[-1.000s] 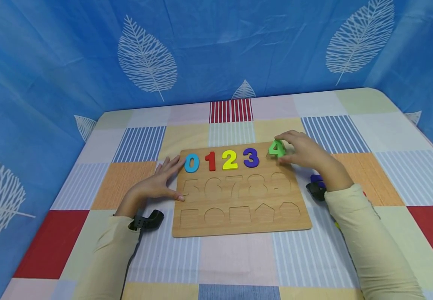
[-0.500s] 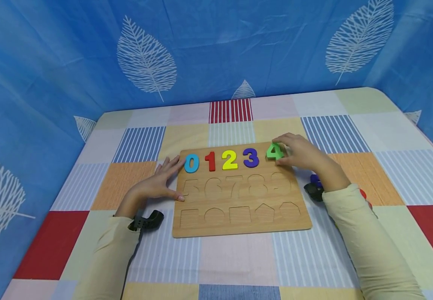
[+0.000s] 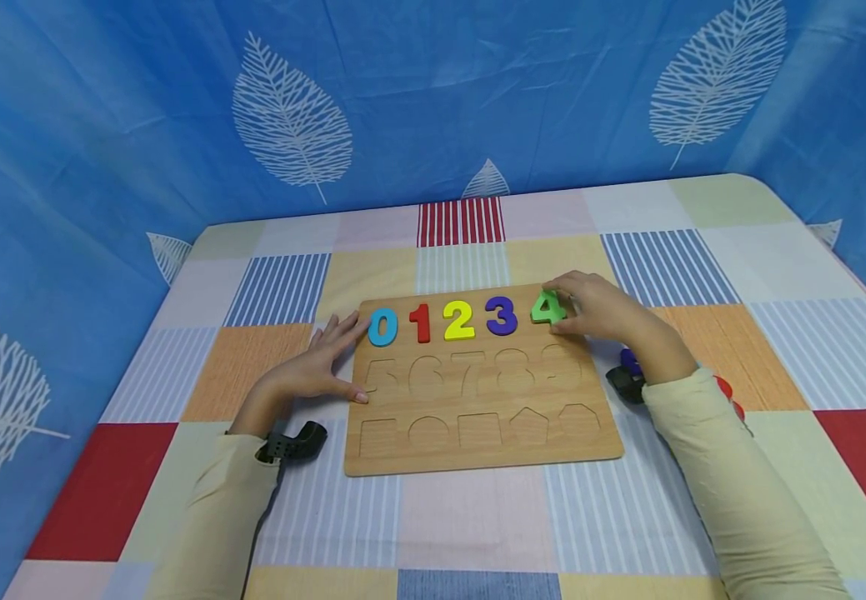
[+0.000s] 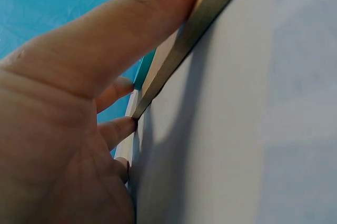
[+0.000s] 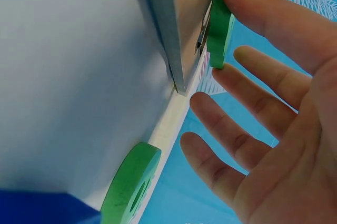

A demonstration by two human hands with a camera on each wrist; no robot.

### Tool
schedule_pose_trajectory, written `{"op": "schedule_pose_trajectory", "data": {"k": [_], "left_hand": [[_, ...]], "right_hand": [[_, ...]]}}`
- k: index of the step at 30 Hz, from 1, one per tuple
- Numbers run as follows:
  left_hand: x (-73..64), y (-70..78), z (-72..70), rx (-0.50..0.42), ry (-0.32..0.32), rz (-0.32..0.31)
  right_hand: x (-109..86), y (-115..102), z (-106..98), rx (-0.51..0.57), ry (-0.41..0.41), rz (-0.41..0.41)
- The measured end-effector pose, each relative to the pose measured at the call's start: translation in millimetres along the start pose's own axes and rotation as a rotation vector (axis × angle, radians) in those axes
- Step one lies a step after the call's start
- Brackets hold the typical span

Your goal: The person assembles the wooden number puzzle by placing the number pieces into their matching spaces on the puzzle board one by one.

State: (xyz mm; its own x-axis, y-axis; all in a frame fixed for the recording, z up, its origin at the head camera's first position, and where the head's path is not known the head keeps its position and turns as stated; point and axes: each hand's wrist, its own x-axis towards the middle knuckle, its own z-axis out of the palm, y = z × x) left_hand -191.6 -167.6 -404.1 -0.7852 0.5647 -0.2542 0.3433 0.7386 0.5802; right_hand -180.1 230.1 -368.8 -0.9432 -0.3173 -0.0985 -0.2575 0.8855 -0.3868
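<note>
A wooden number puzzle board (image 3: 478,396) lies on the table, its top row showing a blue 0 (image 3: 383,327), red 1 (image 3: 421,323), yellow 2 (image 3: 459,320) and purple 3 (image 3: 503,317). My right hand (image 3: 603,310) pinches a green number 4 (image 3: 548,307) between thumb and fingers at the top right slot. In the right wrist view the green 4 (image 5: 220,29) stands slightly proud of the board. With fingers spread, my left hand (image 3: 314,362) rests along the board's left edge, thumb and fingertips touching it.
Two lower rows of the board hold bare cut-out recesses. Beside the right forearm lie a purple piece (image 3: 630,361) and red pieces (image 3: 725,388), partly hidden by the sleeve. The right wrist view also shows a loose green piece (image 5: 131,184). A patchwork cloth covers the table.
My right hand has shifted slightly left and toward me, bringing the green 4 down to the top right slot. The left hand and the board have stayed still.
</note>
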Motion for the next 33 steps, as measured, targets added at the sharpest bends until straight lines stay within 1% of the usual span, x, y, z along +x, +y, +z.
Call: {"op": "schedule_pose_trajectory", "data": {"k": [9,20,27,33], "left_hand": [[-0.2,0.2,0.4,-0.001,0.000,-0.001],[0.5,-0.5,0.8,0.009,-0.002,-0.006],[0.7,-0.8,1.5,0.008,-0.002,-0.014],[0.6,-1.2,1.6,0.013,-0.001,-0.008]], "right_hand": [[-1.6,-1.0,0.9,0.010,0.002,-0.001],[-0.3,-0.2,2.4,0.013,-0.014,0.004],[-0.5,-0.6,2.9,0.019,-0.029,0.018],[-0.6,-0.9,2.7,0.019,-0.046,0.034]]}}
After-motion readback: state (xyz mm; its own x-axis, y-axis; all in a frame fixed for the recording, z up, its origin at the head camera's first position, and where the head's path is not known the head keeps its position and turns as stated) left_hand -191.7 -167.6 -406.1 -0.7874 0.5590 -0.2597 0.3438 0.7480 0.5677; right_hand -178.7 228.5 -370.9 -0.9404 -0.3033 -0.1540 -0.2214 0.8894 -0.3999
